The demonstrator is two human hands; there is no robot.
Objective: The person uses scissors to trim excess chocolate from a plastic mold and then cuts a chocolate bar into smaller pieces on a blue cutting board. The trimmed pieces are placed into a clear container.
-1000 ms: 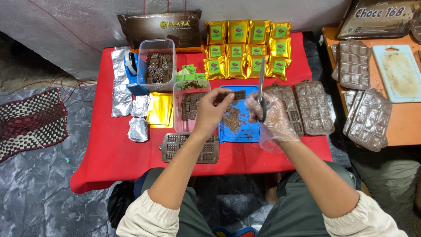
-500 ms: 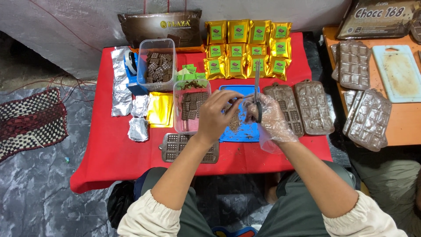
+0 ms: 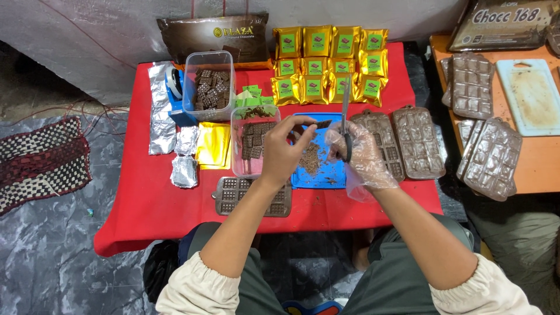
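A low red counter [image 3: 175,204] stands on grey sheeting [image 3: 52,256], a woven mat [image 3: 41,160] at left. Over the blue tray [image 3: 326,175], the left hand [image 3: 283,153] pinches a chocolate piece [image 3: 322,124]; the gloved right hand [image 3: 361,153] has its grip closed around scissors [image 3: 346,116].

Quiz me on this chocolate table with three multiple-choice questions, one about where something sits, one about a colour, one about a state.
1. Where do the gold packets lie?
A. at the far edge of the red table
B. on the floor
C. inside the clear tub

2. What colour is the board under the chocolate crumbs?
A. white
B. blue
C. green

3. What covers the right hand?
A. nothing
B. a thick black glove
C. a thin clear plastic glove

Answers: 1 A, the packets sit in rows along the far side; 2 B, the board is plainly blue; 3 C, a clear film wraps that hand, which grips a knife, while the left hand is bare and pinches a chocolate piece.
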